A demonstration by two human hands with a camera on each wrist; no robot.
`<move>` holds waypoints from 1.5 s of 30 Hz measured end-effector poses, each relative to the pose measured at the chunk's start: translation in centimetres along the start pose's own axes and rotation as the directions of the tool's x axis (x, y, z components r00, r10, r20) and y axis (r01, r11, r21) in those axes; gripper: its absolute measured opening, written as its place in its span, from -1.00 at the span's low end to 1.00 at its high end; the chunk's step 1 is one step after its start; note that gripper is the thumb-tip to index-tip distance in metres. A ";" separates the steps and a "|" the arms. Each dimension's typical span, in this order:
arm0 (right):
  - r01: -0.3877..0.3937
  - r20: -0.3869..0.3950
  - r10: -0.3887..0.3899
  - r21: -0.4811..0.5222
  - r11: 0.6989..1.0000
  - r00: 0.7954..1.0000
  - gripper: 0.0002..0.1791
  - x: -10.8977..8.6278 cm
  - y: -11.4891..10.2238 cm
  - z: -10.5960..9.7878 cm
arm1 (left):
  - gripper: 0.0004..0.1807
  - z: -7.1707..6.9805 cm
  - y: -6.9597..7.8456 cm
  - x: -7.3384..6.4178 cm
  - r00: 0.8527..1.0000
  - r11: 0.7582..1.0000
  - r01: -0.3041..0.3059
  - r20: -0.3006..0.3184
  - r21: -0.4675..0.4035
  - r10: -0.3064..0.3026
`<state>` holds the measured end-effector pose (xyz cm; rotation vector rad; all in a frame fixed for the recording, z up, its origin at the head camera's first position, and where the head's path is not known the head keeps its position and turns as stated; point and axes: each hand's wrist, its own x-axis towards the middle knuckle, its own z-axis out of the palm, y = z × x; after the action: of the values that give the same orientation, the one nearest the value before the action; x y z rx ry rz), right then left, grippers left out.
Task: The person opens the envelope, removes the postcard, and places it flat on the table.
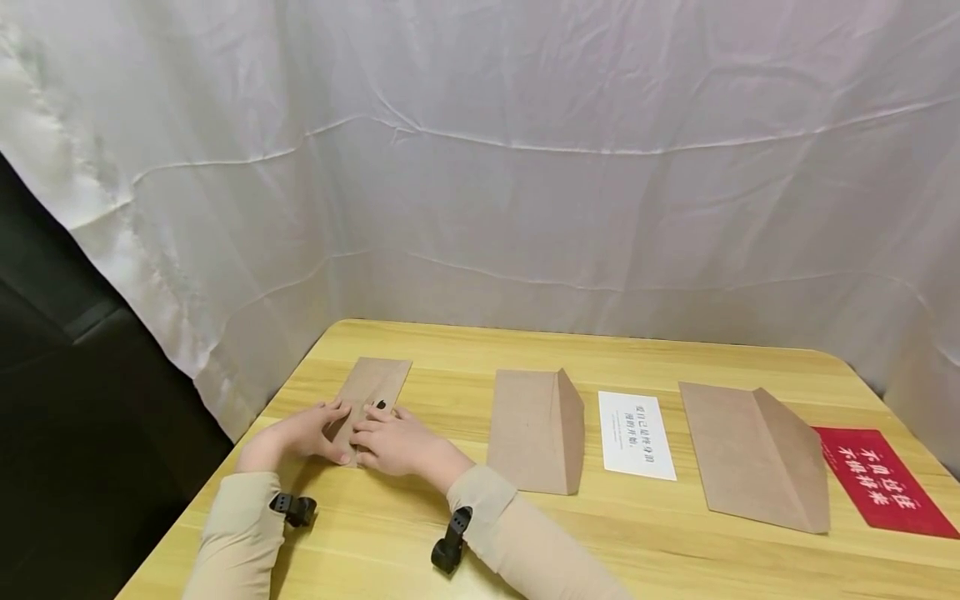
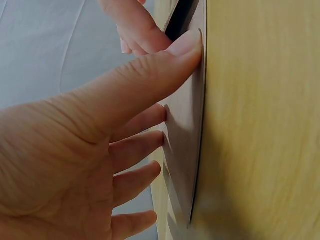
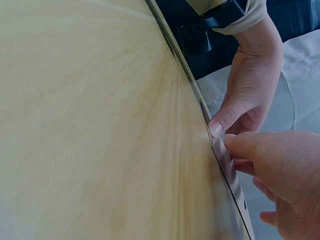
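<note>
At the table's left, a brown paper envelope [image 1: 375,377] lies with a small black spot on it. My left hand [image 1: 306,429] rests on its left side. In the left wrist view the thumb [image 2: 182,47] presses near the envelope's edge, while the other fingertips touch the paper farther along, spread and slightly bent. From the right, my right hand [image 1: 401,440] lies over the same envelope with its fingers extended, close to the left thumb. The right wrist view shows the right hand [image 3: 280,165] at the paper's edge, beside the left hand [image 3: 247,95].
Farther right on the wooden table [image 1: 465,550] are a second brown envelope [image 1: 525,429] with its flap raised, a white printed card [image 1: 637,435], a third brown envelope [image 1: 742,450] and a red printed card [image 1: 885,483]. A pale curtain [image 1: 525,208] hangs behind.
</note>
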<state>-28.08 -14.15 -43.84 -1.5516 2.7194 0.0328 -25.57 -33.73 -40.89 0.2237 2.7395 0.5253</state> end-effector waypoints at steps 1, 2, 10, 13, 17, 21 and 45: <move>-0.003 0.001 0.003 0.001 1.000 1.000 -0.51 0.0 0.0 0.0 | 0.07 0.0 0.0 0.0 1.000 1.000 -0.004 -0.002 0.003 0.004; -0.005 0.000 0.005 0.001 1.000 1.000 -0.51 -0.1 0.0 -0.1 | 0.07 0.0 0.0 0.0 1.000 1.000 -0.006 -0.003 0.001 0.006; -0.011 -0.004 0.011 0.013 1.000 1.000 -0.50 -0.4 -0.1 -0.5 | 0.08 0.0 -0.3 0.1 1.000 1.000 -0.003 0.002 -0.002 0.003; -0.017 -0.009 0.017 0.009 1.000 1.000 -0.50 -0.7 -0.1 -0.8 | 0.09 0.1 -0.4 0.2 1.000 1.000 0.002 0.006 -0.013 -0.002; -0.035 -0.010 0.035 -0.003 0.999 0.999 -0.50 -0.8 -0.1 -1.0 | 0.09 0.2 -0.5 0.3 1.000 1.000 0.010 0.005 -0.021 -0.010; -0.066 -0.015 0.066 0.001 0.998 0.998 -0.49 -0.9 -0.1 -1.5 | 0.08 0.3 -0.5 0.3 1.000 1.000 0.007 -0.003 -0.020 -0.007; -0.315 -0.017 0.317 0.069 0.947 0.948 -0.67 -1.8 2.2 -2.6 | 0.05 0.4 -0.2 0.1 1.000 1.000 -0.004 -0.030 -0.022 0.004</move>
<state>-29.05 -11.54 -41.18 -1.0931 2.9280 -0.0750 -25.54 -33.76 -41.30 0.2174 2.7612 0.5647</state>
